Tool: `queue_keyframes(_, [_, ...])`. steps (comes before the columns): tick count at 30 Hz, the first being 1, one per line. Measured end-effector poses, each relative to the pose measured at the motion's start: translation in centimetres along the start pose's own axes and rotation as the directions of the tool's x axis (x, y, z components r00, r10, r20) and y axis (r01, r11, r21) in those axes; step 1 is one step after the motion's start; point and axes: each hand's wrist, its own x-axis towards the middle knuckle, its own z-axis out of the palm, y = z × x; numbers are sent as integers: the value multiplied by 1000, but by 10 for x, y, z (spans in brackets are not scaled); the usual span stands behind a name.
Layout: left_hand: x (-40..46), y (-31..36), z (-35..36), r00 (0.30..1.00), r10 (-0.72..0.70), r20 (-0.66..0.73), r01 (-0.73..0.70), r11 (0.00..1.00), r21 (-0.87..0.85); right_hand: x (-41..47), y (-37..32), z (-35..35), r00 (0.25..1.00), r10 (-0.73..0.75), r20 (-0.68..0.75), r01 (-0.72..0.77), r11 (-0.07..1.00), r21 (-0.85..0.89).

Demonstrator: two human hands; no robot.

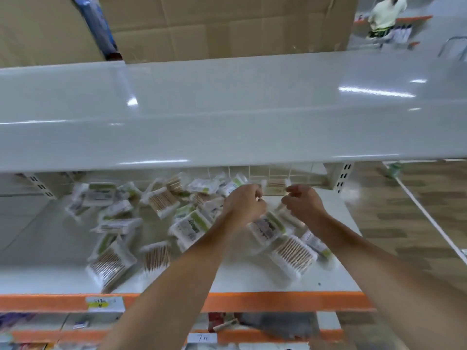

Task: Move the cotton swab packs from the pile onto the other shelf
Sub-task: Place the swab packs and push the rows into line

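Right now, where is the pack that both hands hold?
The held pack is right of centre, between the left hand and right hand, above the pile, just under the upper shelf.

Swab packs (161, 200) lie scattered on the shelf (252, 276).

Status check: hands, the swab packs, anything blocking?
Left hand and right hand pinch one swab pack between them. Pile on lower shelf. Upper shelf bare, nothing blocking.

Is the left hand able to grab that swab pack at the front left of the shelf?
Probably yes. The front-left pack lies uncovered near the shelf edge, but the left hand is busy holding another pack together with the right hand.
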Motion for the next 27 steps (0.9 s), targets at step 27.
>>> queue_keyframes(27, [-65,-37,-18,965,-145,-219,134,989,-65,27,7,35,978,-206,38,208,924,-322])
